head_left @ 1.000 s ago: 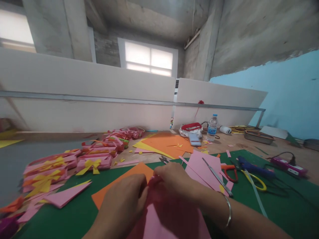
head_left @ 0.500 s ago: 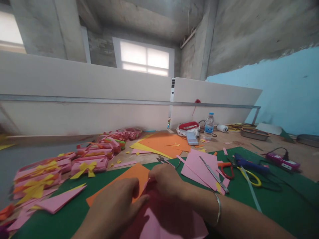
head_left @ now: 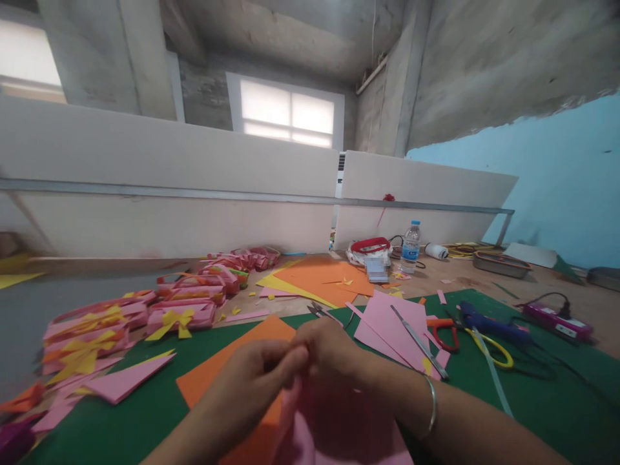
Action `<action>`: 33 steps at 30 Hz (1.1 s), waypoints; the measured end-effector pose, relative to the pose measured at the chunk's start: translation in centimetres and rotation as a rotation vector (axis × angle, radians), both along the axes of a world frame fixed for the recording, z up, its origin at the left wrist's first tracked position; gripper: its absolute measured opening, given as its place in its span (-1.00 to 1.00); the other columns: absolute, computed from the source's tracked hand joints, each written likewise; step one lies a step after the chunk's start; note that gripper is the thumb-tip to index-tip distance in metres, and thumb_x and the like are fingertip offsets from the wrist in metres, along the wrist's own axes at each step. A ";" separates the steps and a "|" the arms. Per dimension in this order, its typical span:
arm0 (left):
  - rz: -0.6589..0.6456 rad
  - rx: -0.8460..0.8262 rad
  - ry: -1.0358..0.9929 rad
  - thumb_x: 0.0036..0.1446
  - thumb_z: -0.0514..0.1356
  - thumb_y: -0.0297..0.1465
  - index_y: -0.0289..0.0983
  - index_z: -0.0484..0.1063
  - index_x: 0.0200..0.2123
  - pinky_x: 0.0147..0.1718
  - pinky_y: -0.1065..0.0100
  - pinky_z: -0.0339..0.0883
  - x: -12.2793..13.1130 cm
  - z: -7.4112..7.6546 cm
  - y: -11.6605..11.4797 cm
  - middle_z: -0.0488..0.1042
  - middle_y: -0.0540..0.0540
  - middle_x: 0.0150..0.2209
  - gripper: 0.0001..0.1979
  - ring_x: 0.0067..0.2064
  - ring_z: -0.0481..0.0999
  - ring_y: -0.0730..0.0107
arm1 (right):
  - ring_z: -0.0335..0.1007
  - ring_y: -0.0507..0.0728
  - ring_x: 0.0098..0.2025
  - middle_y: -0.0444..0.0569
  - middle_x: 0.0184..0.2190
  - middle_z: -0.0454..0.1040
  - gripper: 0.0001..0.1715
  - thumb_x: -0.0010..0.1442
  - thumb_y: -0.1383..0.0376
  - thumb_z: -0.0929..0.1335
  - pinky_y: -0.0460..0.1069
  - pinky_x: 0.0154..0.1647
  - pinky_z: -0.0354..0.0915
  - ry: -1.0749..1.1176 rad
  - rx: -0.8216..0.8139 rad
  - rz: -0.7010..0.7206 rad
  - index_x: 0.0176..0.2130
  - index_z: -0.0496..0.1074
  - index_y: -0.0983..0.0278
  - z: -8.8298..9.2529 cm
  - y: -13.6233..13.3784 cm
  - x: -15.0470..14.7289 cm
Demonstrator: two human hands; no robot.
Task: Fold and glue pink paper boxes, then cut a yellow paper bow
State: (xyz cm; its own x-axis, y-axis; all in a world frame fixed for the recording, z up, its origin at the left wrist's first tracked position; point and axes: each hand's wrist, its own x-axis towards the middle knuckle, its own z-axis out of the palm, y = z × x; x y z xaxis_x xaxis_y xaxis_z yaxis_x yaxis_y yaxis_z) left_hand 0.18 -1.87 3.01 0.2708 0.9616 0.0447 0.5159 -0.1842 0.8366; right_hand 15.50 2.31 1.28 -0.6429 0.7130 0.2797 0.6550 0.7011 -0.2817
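A pink sheet (head_left: pixel 303 439), which looks like paper or thin felt, is gathered up under my two hands near the front edge of the view. My left hand (head_left: pixel 264 374) pinches its upper edge between thumb and fingers. Close against it, my right hand (head_left: pixel 329 355) is closed on the same edge, with a silver bangle on that wrist. The fingertips meet, so the gripped part of the sheet is hidden. Beneath the left hand an orange sheet (head_left: pixel 208 374) lies on the green cutting mat (head_left: pixel 145 420).
Pink pouches with yellow bows (head_left: pixel 179 323) line the left side. To the right are pink sheets (head_left: pixel 387 323), tweezers (head_left: pixel 416 342), orange-handled scissors (head_left: pixel 445 334), a blue glue gun (head_left: pixel 491 326) and a purple power strip (head_left: pixel 557 321). A water bottle (head_left: pixel 410 248) stands behind.
My left hand has moved right and up until its fingertips meet my right hand at the pink sheet's edge. The sheet is pulled up more. The camera view has shifted slightly.
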 end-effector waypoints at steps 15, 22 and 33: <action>-0.034 -0.903 -1.257 0.09 0.02 0.02 -0.34 0.39 -0.57 -0.46 0.29 0.37 2.5 -1.4 -0.2 0.44 -0.09 -0.69 -0.47 -0.52 0.51 0.23 | 0.23 -0.01 -0.54 -0.12 -0.57 0.32 -0.83 -0.02 0.38 0.28 -0.13 -0.54 0.07 0.471 0.152 0.234 -0.49 0.48 0.30 0.3 -1.3 -0.6; -0.021 -0.916 -1.308 0.10 0.08 -0.05 -0.35 0.40 -0.59 -0.49 0.39 0.33 2.1 -2.6 0.7 0.45 -0.05 -0.69 -0.52 -0.56 0.49 0.35 | 0.17 0.00 -0.56 -0.15 -0.61 0.25 -0.86 -0.25 0.44 0.29 -0.13 -0.57 0.03 0.320 0.122 0.150 -0.56 0.42 0.34 0.1 -0.8 -1.3; 0.031 -0.891 -1.171 0.15 0.04 -0.12 -0.37 0.45 -0.41 -0.37 0.31 0.37 2.6 -2.5 0.8 0.54 -0.12 -0.59 -0.58 -0.47 0.56 0.23 | 0.32 0.04 -0.44 -0.12 -0.51 0.46 -0.70 -0.15 0.55 0.25 -0.13 -0.42 0.18 0.243 -0.024 0.180 -0.46 0.50 0.32 0.6 -0.7 -0.1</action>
